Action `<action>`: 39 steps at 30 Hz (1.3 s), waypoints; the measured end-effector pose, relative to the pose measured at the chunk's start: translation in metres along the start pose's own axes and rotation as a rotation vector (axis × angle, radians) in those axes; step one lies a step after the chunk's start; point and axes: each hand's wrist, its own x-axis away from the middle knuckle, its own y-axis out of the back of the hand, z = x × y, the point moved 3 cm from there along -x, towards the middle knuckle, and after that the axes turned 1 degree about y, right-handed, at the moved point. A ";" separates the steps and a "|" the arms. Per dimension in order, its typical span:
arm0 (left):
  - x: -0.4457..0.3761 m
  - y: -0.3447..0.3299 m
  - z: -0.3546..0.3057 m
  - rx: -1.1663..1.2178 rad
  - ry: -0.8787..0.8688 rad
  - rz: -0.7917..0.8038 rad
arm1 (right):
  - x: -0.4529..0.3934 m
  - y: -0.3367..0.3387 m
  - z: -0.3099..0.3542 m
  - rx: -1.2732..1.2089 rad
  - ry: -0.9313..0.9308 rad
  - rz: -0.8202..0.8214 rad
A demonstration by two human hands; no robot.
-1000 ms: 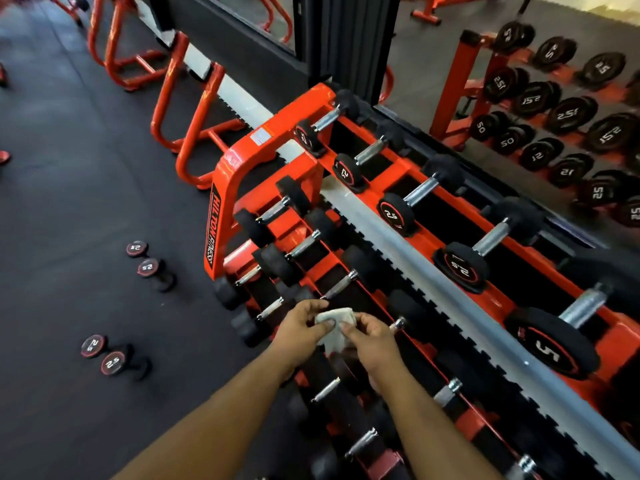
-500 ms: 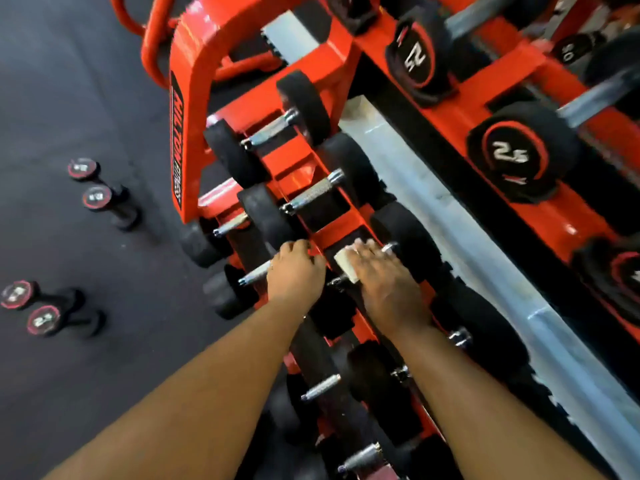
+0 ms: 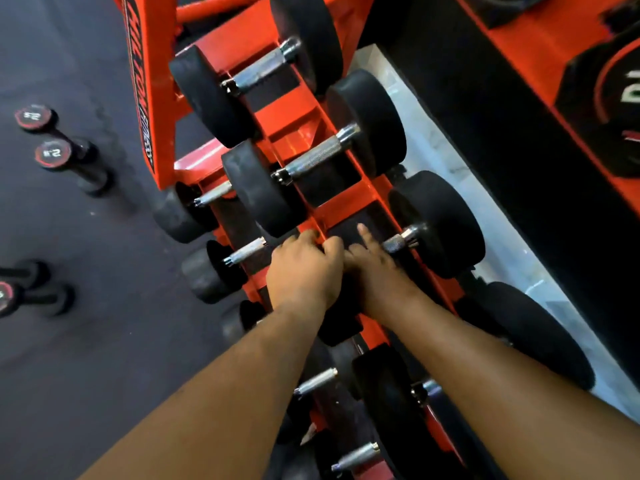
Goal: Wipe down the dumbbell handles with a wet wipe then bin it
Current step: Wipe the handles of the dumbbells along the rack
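Reaching down side by side, the left hand curls over a dumbbell handle on the orange rack, and the right hand lies just beside it, forefinger out. Whether either holds the wipe cannot be told. Open dark floor lies left of the hands, with loose dumbbells on it.

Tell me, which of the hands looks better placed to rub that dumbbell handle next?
Probably the right hand: it lies on the dumbbell handle, one finger stretched out. The left hand rests beside it at the black weight end. The wipe itself is hidden.
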 end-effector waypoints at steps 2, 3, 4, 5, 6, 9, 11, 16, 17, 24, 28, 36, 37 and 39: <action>0.001 0.000 0.000 0.016 0.001 -0.007 | 0.008 0.010 0.004 0.002 -0.043 -0.106; 0.002 0.000 0.000 0.017 0.004 -0.011 | 0.016 0.009 0.005 0.040 -0.057 -0.171; 0.002 -0.001 0.000 0.016 0.004 -0.011 | 0.026 0.006 0.006 0.126 -0.051 -0.198; 0.002 0.000 0.000 0.014 0.003 -0.011 | 0.034 -0.007 0.006 0.200 -0.044 -0.099; 0.002 -0.001 0.000 0.014 0.000 -0.009 | 0.042 -0.016 0.005 0.258 -0.038 -0.050; 0.002 -0.001 0.000 0.015 0.010 -0.007 | 0.029 -0.014 0.004 0.185 -0.042 0.035; 0.003 0.000 -0.001 0.017 0.008 -0.008 | -0.003 0.007 0.005 0.061 -0.044 0.127; 0.003 0.001 -0.003 0.021 0.021 0.001 | -0.019 0.021 0.002 -0.013 -0.058 0.255; 0.004 0.001 -0.002 0.025 0.014 -0.003 | -0.003 0.013 0.002 0.005 -0.076 0.160; 0.005 0.000 -0.002 0.023 -0.012 -0.012 | 0.006 0.002 0.002 0.135 -0.083 0.016; 0.004 0.001 -0.002 0.028 0.000 -0.011 | -0.022 0.011 0.002 0.008 -0.058 0.154; 0.006 0.000 -0.001 0.029 0.001 -0.013 | 0.027 -0.012 0.002 0.280 -0.018 -0.079; 0.005 0.000 -0.001 0.028 0.002 -0.012 | 0.017 -0.001 0.007 0.292 -0.015 -0.046; 0.005 0.000 -0.002 0.025 -0.002 -0.007 | 0.003 0.027 0.012 0.249 -0.021 0.040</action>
